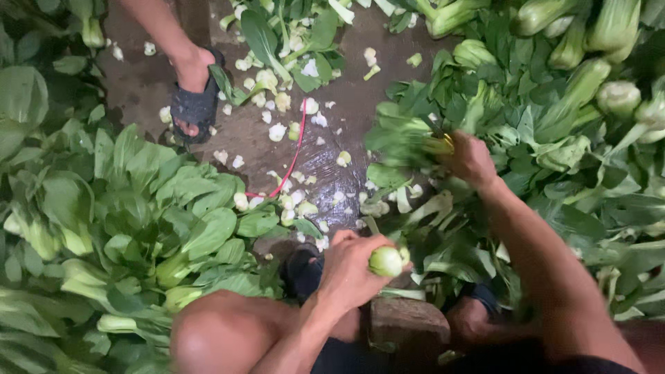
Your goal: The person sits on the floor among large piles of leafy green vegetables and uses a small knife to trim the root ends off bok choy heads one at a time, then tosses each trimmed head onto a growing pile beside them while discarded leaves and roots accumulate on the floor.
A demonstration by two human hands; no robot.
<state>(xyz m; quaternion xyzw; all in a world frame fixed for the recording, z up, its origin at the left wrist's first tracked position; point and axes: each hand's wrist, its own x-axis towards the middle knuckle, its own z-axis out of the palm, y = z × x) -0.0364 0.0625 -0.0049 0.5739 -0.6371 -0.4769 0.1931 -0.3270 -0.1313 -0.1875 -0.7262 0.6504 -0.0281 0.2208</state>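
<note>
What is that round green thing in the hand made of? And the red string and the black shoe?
The round green thing in the left hand looks like a fresh vegetable stalk: pale, smooth and moist, with a cut end. The red string seems to be thin plastic or rubber, since it is glossy and bends in a loose curve. The black shoe is probably rubber or foam, matte and soft-looking.

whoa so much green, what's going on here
A person sits low among heaps of leafy bok choy. Their left hand grips one bok choy by its pale base. Their right hand reaches into the pile on the right, closed around something yellow, too blurred to name. Cut stem pieces and a red cord lie on the wet floor. Another person's sandalled foot stands nearby.
</note>
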